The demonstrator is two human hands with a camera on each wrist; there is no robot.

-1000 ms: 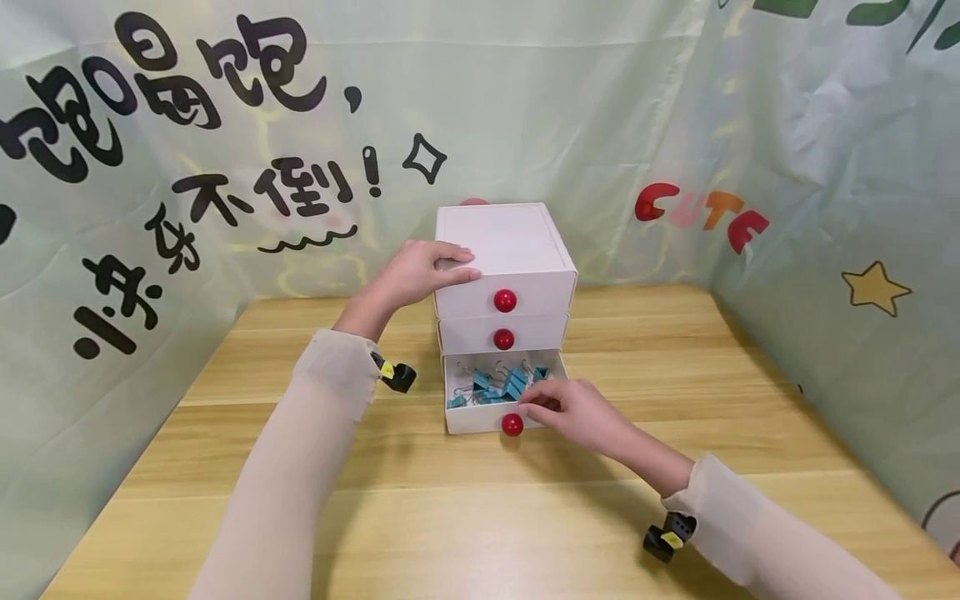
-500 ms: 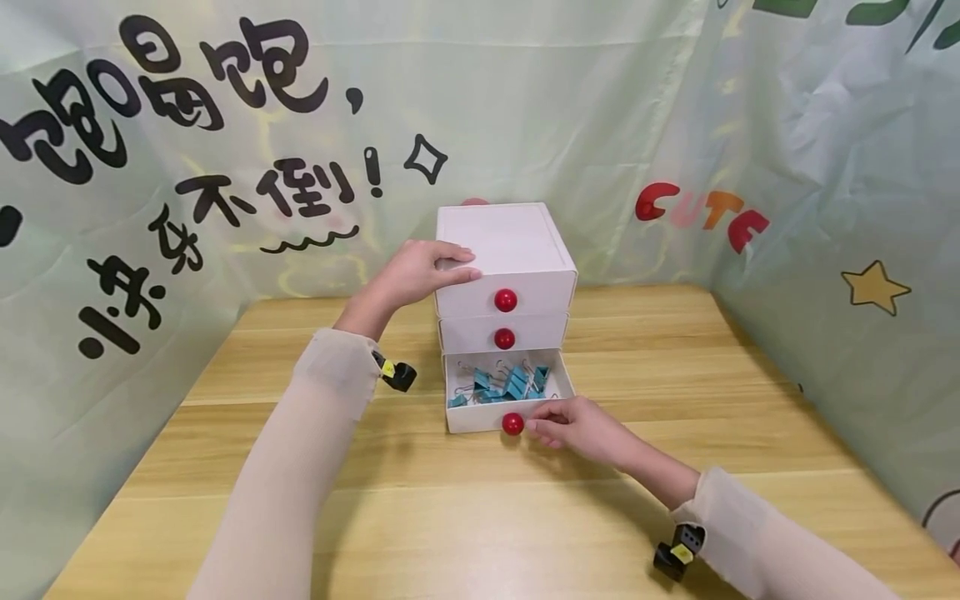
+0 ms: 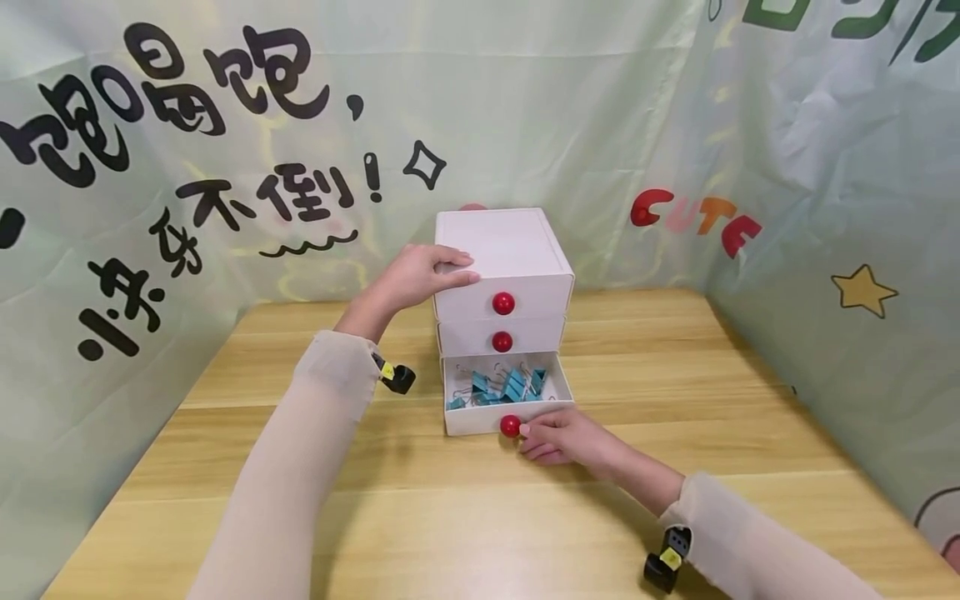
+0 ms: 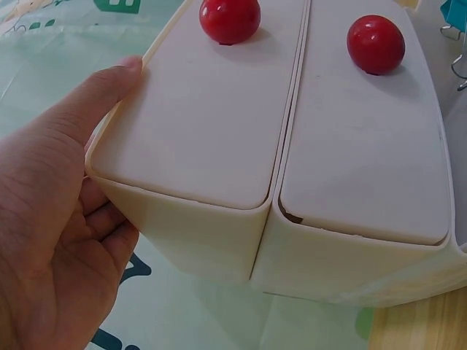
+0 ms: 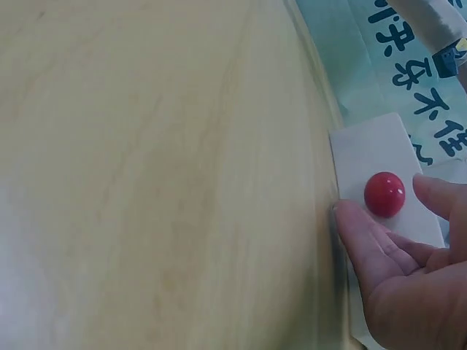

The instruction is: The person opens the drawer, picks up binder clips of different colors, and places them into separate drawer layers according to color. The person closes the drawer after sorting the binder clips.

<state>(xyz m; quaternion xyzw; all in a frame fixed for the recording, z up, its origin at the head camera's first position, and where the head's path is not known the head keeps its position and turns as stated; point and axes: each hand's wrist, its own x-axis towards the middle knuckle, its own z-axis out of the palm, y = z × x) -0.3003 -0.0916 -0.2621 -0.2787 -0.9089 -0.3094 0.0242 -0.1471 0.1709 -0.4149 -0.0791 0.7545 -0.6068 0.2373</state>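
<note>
A white three-drawer box (image 3: pixel 498 242) with red knobs stands on the table. Its bottom drawer (image 3: pixel 468 421) is pulled out and holds several blue binder clips (image 3: pixel 513 385). My left hand (image 3: pixel 420 275) rests on the box's upper left edge, fingers over the top and thumb along the front edge; the left wrist view shows the thumb at the rim of the top drawer (image 4: pixel 197 117). My right hand (image 3: pixel 570 437) is at the bottom drawer's red knob (image 5: pixel 384 195). In the right wrist view, thumb and fingers are spread on either side of this knob with gaps showing.
The wooden table (image 3: pixel 420 517) extends around the box. A printed cloth backdrop (image 3: pixel 525 100) hangs behind the table and along its sides. The top and middle drawers are pushed in.
My right hand has moved from above the drawer's front edge down to its knob. The left hand stays on the box, and the drawer stays out.
</note>
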